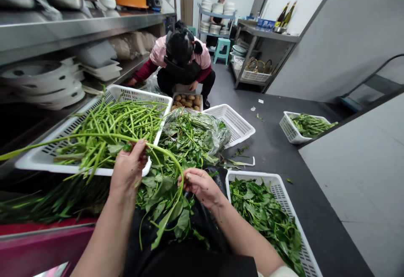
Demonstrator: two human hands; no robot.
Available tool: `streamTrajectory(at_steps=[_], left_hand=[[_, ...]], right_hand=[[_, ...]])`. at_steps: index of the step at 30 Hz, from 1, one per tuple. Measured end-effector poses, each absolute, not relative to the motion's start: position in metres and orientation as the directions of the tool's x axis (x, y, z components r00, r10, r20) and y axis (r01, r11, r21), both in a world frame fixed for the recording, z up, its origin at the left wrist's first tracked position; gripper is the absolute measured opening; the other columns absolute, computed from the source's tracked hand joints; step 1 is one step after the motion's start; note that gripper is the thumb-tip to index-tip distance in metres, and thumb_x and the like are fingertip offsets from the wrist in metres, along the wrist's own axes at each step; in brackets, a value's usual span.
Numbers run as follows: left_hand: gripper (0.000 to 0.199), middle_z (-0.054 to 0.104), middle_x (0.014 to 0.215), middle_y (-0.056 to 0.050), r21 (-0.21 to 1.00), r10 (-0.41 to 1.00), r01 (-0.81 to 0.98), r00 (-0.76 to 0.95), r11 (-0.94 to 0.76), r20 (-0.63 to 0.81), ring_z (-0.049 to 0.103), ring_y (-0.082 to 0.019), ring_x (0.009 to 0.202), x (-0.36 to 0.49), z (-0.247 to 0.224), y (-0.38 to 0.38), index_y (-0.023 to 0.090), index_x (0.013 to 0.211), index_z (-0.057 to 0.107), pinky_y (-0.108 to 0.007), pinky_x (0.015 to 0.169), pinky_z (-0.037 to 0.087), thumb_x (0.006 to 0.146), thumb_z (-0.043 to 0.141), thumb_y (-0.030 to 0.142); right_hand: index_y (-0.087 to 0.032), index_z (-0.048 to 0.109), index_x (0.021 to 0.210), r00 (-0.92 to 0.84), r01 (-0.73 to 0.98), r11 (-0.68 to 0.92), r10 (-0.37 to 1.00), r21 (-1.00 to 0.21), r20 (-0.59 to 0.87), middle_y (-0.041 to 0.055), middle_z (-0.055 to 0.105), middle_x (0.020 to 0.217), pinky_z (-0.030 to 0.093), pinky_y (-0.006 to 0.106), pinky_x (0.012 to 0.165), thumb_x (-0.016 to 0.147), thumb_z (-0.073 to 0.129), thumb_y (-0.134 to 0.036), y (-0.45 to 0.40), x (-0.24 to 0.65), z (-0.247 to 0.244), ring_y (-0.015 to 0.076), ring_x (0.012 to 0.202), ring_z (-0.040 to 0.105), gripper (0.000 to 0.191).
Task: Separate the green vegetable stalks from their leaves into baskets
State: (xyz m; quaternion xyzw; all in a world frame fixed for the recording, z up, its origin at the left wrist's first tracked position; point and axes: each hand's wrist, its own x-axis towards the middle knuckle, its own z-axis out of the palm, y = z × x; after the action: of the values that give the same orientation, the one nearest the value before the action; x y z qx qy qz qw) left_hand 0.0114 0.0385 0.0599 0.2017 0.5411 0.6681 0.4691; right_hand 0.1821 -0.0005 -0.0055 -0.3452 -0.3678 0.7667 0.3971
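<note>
A long green leafy stem [167,153] arches between my hands, its thin end stretching out to the far left. My left hand [131,165] pinches it over the near edge of a white basket [67,167] of cut green stems [126,119]. Fingers closed, my right hand [198,184] grips the same stem lower down, near its leaves. Beneath and between the hands, a heap of leafy greens [160,188] lies on black cloth over my lap. To the right stands a white basket [279,180] of picked leaves [265,218].
A person [181,54] crouches ahead beside a basket of potatoes [187,101]. Bagged greens [205,132] lie near a white basket [238,121]. Steel shelving [78,29] runs along the left. Another basket of green pods [307,125] sits at the right wall. Someone stands behind stacked plates [217,8].
</note>
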Motion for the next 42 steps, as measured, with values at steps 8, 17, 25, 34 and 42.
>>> streamTrajectory(at_steps=[8,17,25,34,42], left_hand=[[0.031,0.055,0.054,0.006,0.956,0.839,-0.292,-0.518,0.012,-0.169,0.049,-0.006,0.049,0.012,0.051,0.033,0.016,0.064,0.056,-0.016,0.045,0.037,0.046,0.077,0.029],[0.034,0.045,0.047,0.006,0.948,0.896,-0.25,-0.347,0.195,-0.276,0.035,-0.006,0.041,0.031,0.044,0.028,0.018,0.053,0.048,-0.02,0.04,0.026,0.046,0.074,0.039],[0.027,0.049,0.05,0.004,0.984,0.85,-0.121,-0.497,0.132,-0.175,0.044,-0.011,0.047,0.025,0.046,0.029,0.018,0.058,0.052,-0.024,0.048,0.037,0.056,0.067,0.04],[0.028,0.057,0.054,0.003,0.992,0.922,0.047,-0.375,0.12,-0.094,0.051,-0.014,0.055,0.041,0.052,0.013,0.018,0.06,0.058,-0.026,0.057,0.041,0.053,0.068,0.043],[0.038,0.047,0.045,0.007,0.819,0.893,-0.359,0.127,0.448,-0.432,0.042,-0.007,0.04,0.08,0.054,0.007,0.018,0.053,0.047,-0.02,0.042,0.033,0.049,0.077,0.042]], right_hand=[[-0.017,0.05,0.056,-0.298,0.139,0.082,0.954,-0.987,0.038,-0.002,0.047,0.055,0.035,0.022,0.056,0.079,0.049,-0.034,0.001,0.181,0.002,0.0093,0.053,0.041,0.028],[-0.02,0.049,0.067,-0.246,0.465,0.804,0.518,-0.369,0.819,0.0018,0.052,0.059,0.036,0.027,0.058,0.08,0.047,-0.01,-0.024,0.197,0.022,0.0144,0.059,0.042,0.016],[-0.018,0.052,0.076,-0.075,0.35,0.617,0.769,-0.705,0.635,-0.0001,0.054,0.064,0.04,0.025,0.06,0.088,0.04,-0.014,-0.017,0.215,0.044,0.0118,0.06,0.05,0.018],[-0.017,0.05,0.067,-0.511,0.566,0.662,0.749,-0.491,0.421,-0.0033,0.048,0.056,0.028,0.021,0.05,0.084,0.047,-0.021,0.009,0.189,0.023,0.0085,0.05,0.04,0.018],[-0.019,0.047,0.066,-0.408,0.621,0.77,0.477,-0.146,0.778,-0.0029,0.044,0.05,0.026,0.026,0.047,0.086,0.042,-0.013,-0.016,0.219,0.027,0.0108,0.045,0.036,0.021]])
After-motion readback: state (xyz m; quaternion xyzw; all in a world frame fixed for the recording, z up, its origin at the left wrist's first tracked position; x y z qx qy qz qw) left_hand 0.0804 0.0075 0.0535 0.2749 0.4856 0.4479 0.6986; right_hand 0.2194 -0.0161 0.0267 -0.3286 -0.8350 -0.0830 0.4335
